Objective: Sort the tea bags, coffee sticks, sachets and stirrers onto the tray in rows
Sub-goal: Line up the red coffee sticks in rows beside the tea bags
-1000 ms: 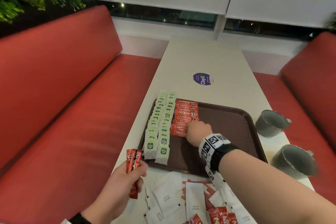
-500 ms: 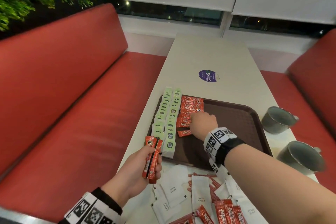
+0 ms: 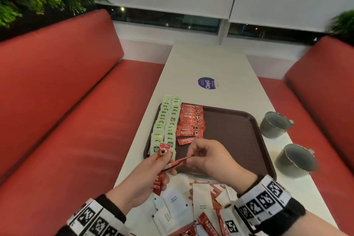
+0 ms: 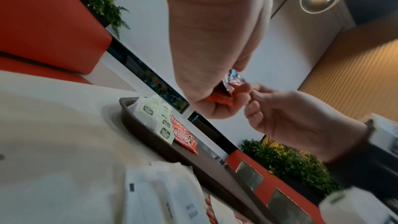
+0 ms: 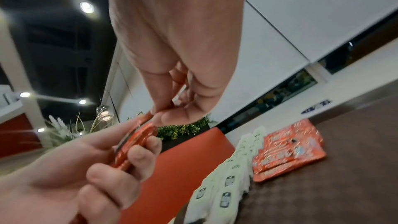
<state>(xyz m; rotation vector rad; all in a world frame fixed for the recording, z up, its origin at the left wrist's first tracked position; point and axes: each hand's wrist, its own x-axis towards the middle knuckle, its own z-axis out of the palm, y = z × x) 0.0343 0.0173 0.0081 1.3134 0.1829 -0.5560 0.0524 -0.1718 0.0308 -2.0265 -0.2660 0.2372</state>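
A brown tray [image 3: 235, 132] lies on the white table, with two rows of green tea bags [image 3: 164, 122] along its left side and a row of red coffee sticks [image 3: 190, 122] beside them. My left hand [image 3: 153, 170] grips a small bunch of red coffee sticks [image 3: 162, 154] above the tray's near left corner. My right hand [image 3: 203, 156] pinches the end of one red stick [image 3: 181, 161] that still reaches into the left hand's bunch. In the right wrist view the pinched stick [image 5: 144, 122] sits between thumb and fingertips.
White sugar sachets [image 3: 172, 207] and loose red sticks [image 3: 208, 224] lie in a heap on the table near me. Two grey metal mugs [image 3: 274, 123] [image 3: 296, 160] stand right of the tray. Red benches flank the table, and a purple sticker [image 3: 207, 83] lies beyond the tray.
My right hand has left the coffee row on the tray and come back to the left hand, pinching one stick from its bunch. The left hand has risen toward the tray.
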